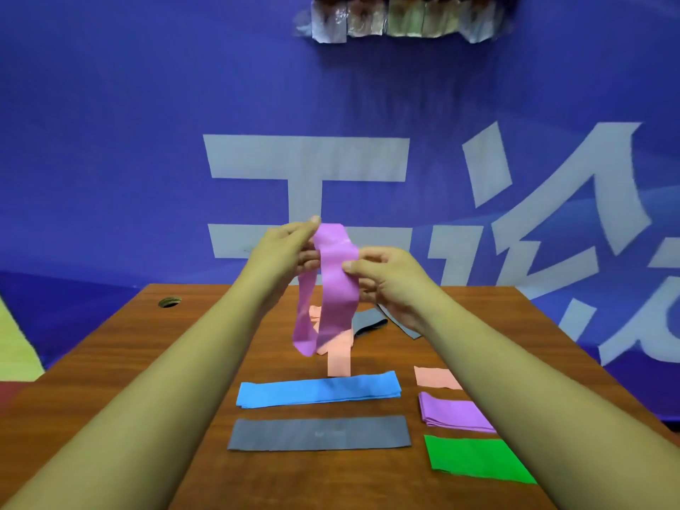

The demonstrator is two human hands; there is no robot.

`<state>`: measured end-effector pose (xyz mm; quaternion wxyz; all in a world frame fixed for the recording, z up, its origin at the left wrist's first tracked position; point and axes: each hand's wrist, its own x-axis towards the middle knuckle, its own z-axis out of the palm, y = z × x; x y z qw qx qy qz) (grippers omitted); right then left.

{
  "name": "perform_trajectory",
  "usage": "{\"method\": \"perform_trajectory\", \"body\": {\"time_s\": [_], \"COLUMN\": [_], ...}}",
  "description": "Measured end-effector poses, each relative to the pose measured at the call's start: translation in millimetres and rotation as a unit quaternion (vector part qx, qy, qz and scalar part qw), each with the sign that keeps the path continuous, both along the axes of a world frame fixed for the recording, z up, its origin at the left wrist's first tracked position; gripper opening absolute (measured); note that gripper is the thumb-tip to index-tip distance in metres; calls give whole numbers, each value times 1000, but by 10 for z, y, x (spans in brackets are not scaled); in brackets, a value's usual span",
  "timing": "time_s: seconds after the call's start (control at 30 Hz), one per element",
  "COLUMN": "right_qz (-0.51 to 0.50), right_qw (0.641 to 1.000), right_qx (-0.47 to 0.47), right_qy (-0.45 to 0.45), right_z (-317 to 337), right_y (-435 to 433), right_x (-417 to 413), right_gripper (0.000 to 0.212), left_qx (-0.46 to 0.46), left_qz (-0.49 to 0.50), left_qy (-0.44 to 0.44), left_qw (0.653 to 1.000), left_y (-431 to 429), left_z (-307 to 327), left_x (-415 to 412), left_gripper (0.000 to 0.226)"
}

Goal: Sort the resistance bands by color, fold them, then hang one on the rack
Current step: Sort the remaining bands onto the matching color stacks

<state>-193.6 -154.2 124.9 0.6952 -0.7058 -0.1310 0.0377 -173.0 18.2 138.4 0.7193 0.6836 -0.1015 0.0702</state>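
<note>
A purple resistance band hangs as a loop above the wooden table. My left hand pinches its upper left edge and my right hand pinches its right edge. Under it lie loose peach bands and grey bands. Nearer me lie a flat blue band and a flat grey band. At the right, partly under my right forearm, sit a folded peach band, a folded purple band and a folded green band.
A blue banner with large white characters stands right behind the table. A round cable hole sits in the table's far left corner. Several packets hang in a row at the top of the view.
</note>
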Motion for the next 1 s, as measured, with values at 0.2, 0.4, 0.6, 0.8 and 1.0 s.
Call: {"method": "perform_trajectory", "body": {"time_s": [0.2, 0.4, 0.6, 0.8, 1.0], "right_qz": [-110, -180, -52, -81, -101], "right_qw": [992, 982, 987, 980, 974], "right_qx": [0, 40, 44, -121, -163], "right_qy": [-63, -28, 146, 135, -123], "right_z": [384, 438, 254, 174, 297], "right_y": [-18, -140, -450, -628, -623], "right_x": [-35, -14, -178, -321, -286], "right_gripper": [9, 31, 25, 46, 23], "left_qx": [146, 168, 60, 16, 98], "left_qz": [-143, -150, -75, -5, 6], "left_qy": [13, -35, -64, -83, -94], "left_qw": [979, 974, 993, 996, 991], "left_y": [70, -119, -294, -409, -430], "left_z": [-329, -392, -208, -124, -117], "left_x": [-372, -602, -582, -469, -429], "left_gripper": [47, 13, 13, 16, 12]}}
